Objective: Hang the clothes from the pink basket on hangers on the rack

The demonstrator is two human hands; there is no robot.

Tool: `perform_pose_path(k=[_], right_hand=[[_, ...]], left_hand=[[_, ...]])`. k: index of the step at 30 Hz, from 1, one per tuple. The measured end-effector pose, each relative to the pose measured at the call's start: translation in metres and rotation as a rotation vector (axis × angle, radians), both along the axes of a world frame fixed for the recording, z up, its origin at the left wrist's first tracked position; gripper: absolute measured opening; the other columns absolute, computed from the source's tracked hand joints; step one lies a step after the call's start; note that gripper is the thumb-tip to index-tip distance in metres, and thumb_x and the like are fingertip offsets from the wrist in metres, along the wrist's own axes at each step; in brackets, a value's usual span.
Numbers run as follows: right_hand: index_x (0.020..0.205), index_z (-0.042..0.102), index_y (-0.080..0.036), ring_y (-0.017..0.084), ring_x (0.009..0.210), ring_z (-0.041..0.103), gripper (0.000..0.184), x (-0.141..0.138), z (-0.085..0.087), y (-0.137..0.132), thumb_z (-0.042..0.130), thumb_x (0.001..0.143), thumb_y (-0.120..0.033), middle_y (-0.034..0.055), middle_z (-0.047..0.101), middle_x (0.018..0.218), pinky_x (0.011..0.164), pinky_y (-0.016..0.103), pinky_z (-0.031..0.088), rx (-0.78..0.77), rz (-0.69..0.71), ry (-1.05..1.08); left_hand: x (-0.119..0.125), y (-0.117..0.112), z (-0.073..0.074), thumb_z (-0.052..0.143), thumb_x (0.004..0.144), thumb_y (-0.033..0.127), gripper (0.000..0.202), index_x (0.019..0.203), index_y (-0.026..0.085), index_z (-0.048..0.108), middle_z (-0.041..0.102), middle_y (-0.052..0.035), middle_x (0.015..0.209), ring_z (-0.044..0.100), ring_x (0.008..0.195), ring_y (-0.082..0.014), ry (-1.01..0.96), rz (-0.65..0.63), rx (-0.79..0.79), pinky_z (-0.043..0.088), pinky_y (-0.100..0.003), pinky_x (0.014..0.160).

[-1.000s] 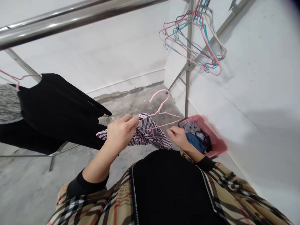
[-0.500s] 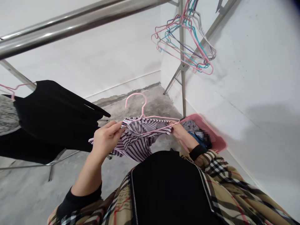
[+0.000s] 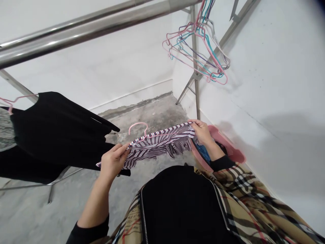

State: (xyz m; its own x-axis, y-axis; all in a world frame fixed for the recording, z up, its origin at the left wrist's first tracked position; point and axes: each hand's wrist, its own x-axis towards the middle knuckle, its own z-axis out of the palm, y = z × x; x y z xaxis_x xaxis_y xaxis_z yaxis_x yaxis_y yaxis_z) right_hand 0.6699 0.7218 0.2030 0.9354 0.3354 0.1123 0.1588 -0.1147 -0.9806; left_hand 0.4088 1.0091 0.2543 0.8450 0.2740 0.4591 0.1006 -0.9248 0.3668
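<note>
A striped garment (image 3: 158, 144) in purple, white and dark tones is stretching flat between the person's two hands, well above the concrete floor (image 3: 154, 125). A pink wire hanger (image 3: 162, 135) is lying along its upper edge, with the hook curving up clear of the cloth at the left end; whether the wire is inside the neck or over it, I cannot tell. The left hand (image 3: 113, 161) is pinching the garment's left end, its grip pressed together on the cloth just beside the hanger's hook. The right hand (image 3: 201, 133) is pinching the far end of the top edge in the same closed grip. Just beyond the right hand, a pink plastic basket (image 3: 230, 147) is sitting on the floor against the white wall (image 3: 266, 84), with blue cloth (image 3: 203, 152) showing inside. A black garment (image 3: 56, 132) is hanging to the left from a steel rail (image 3: 76, 34), while a bunch of coloured wire hangers (image 3: 196, 47) is dangling from the rack upright (image 3: 195, 74) ahead.
</note>
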Motion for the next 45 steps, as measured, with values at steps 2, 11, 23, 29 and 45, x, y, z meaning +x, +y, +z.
perform_pose_path(k=[2, 11, 23, 29, 45], right_hand=[[0.099, 0.072, -0.016, 0.014, 0.072, 0.062, 0.031, -0.004, 0.012, -0.004, 0.055, 0.078, -0.032, 0.0041, 0.072, 0.087, 0.064, 0.027, 0.048, -0.012, -0.003, 0.007], [0.118, 0.067, -0.020, 0.019, 0.084, 0.064, 0.037, -0.028, 0.069, -0.024, 0.059, 0.088, -0.040, 0.0076, 0.070, 0.096, 0.077, 0.034, 0.052, -0.429, 0.400, -0.500], [0.100, 0.067, -0.019, 0.022, 0.083, 0.061, 0.047, -0.014, 0.073, 0.012, 0.028, 0.101, -0.044, 0.0101, 0.071, 0.089, 0.078, 0.034, 0.043, -0.655, 0.557, -1.002], [0.094, 0.065, -0.020, 0.018, 0.072, 0.061, 0.052, -0.029, 0.091, 0.016, 0.020, 0.102, -0.044, 0.0078, 0.070, 0.080, 0.064, 0.029, 0.038, -0.714, 0.494, -1.060], [0.094, 0.075, -0.023, 0.019, 0.070, 0.068, 0.038, -0.028, 0.090, 0.008, 0.046, 0.096, -0.048, 0.0054, 0.076, 0.084, 0.063, 0.028, 0.047, -0.478, 0.422, -0.860]], left_hand=[[0.001, -0.002, -0.006, 0.056, 0.090, 0.031, 0.025, 0.106, 0.024, 0.073, 0.059, 0.0005, 0.070, 0.055, 0.058, -0.0087, -0.015, 0.081, 0.044, 0.038, -0.017, 0.054], [0.011, -0.002, -0.019, 0.059, 0.086, 0.034, 0.023, 0.095, 0.018, 0.074, 0.057, 0.0004, 0.063, 0.052, 0.057, -0.0112, -0.194, 0.088, -0.259, 0.042, -0.021, 0.055], [0.028, -0.004, 0.001, 0.061, 0.085, 0.032, 0.019, 0.083, 0.018, 0.073, 0.062, -0.0010, 0.065, 0.055, 0.061, -0.0130, -0.171, -0.108, -0.426, 0.044, -0.024, 0.061], [0.030, -0.008, -0.002, 0.060, 0.087, 0.038, 0.025, 0.076, 0.018, 0.071, 0.054, -0.0002, 0.061, 0.049, 0.059, -0.0122, -0.161, -0.133, -0.495, 0.041, -0.024, 0.058], [0.041, -0.011, -0.012, 0.060, 0.088, 0.039, 0.025, 0.102, 0.024, 0.074, 0.069, -0.0095, 0.106, 0.061, 0.097, -0.0214, -0.303, 0.084, -0.004, 0.047, -0.038, 0.089]])
